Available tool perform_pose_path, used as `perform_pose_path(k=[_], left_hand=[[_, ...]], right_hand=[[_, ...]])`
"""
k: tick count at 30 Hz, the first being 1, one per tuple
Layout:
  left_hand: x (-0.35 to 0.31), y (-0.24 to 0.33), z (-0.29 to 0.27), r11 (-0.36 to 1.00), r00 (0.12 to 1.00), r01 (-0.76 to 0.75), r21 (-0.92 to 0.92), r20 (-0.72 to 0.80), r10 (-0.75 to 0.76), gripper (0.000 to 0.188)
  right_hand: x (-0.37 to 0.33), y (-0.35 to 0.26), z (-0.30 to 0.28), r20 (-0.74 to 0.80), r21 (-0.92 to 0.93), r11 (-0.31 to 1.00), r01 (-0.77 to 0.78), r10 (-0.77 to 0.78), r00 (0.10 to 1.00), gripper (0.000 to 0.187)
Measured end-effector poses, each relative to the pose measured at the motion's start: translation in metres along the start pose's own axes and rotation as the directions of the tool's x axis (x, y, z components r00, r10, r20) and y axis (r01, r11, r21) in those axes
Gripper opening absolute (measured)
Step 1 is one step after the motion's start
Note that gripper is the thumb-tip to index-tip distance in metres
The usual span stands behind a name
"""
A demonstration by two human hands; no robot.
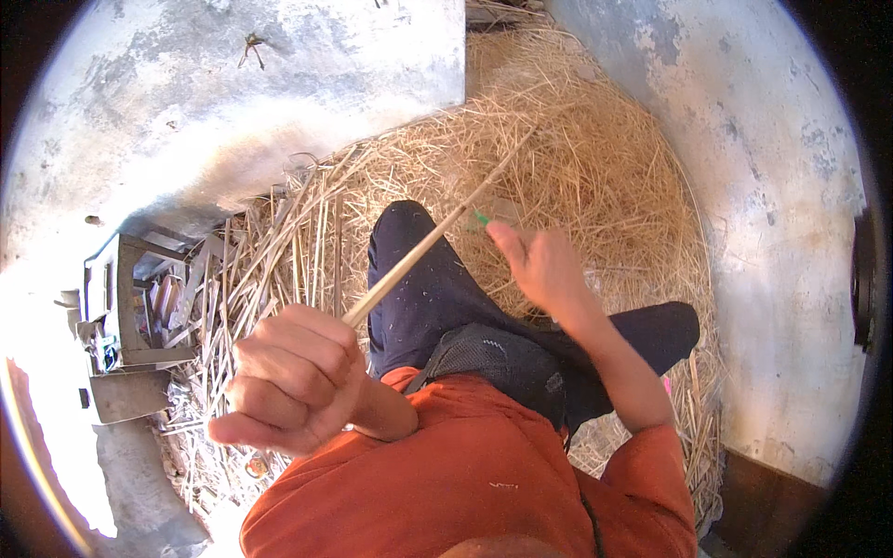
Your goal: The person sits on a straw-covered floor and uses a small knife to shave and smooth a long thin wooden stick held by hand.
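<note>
Shirt (446, 446) bears unreadable mark (503, 484); left hand (293, 377) grips stick (409, 263).

pale mottled wall (777, 242) at right, box-like frame (158, 356), perhaps wooden, at left

No lettering, label, number or sign is legible. The black waist bag (507, 374) carries a short row of small white marks (494, 344), too small to identify as characters. A pale mark (503, 484) shows on the orange shirt (437, 432); whether it is print or debris cannot be determined.
</note>
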State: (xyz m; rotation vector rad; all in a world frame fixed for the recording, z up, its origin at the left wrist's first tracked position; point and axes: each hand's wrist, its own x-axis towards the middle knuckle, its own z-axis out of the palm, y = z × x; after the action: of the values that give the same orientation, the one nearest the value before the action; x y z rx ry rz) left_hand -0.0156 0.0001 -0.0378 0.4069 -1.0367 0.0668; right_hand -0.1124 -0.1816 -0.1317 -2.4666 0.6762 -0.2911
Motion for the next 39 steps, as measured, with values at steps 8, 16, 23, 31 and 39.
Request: perform_pose_path(k=[8,16,23,31,39], left_hand=[[0.001,0.005,-0.01,1.0,0.998,-0.021,0.009,-0.06,0.021,0.053],[0.003,0.002,-0.017,0.997,0.991,-0.078,0.024,-0.112,0.08,0.053],[0.001,0.009,-0.025,0.995,0.983,-0.032,0.098,-0.177,0.049,0.052],[0.001,0.007,-0.028,0.996,0.985,-0.02,0.091,-0.17,0.035,0.051],[0.004,0.001,-0.02,0.992,0.989,-0.053,0.116,-0.131,0.068,0.053]], right_hand=[[0.006,0.001,0.014,-0.01,-0.139,0.99,-0.02,0.019,1.0,0.065],[0.02,0.011,0.017,-0.092,-0.18,0.983,0.021,-0.038,0.995,0.068],[0.031,0.033,0.025,-0.042,-0.239,0.964,-0.113,0.106,0.993,0.074],[0.051,0.059,0.027,-0.023,-0.226,0.921,-0.317,0.321,0.947,0.072],[0.03,0.047,0.017,-0.086,-0.096,0.966,-0.239,0.232,0.969,0.076]])
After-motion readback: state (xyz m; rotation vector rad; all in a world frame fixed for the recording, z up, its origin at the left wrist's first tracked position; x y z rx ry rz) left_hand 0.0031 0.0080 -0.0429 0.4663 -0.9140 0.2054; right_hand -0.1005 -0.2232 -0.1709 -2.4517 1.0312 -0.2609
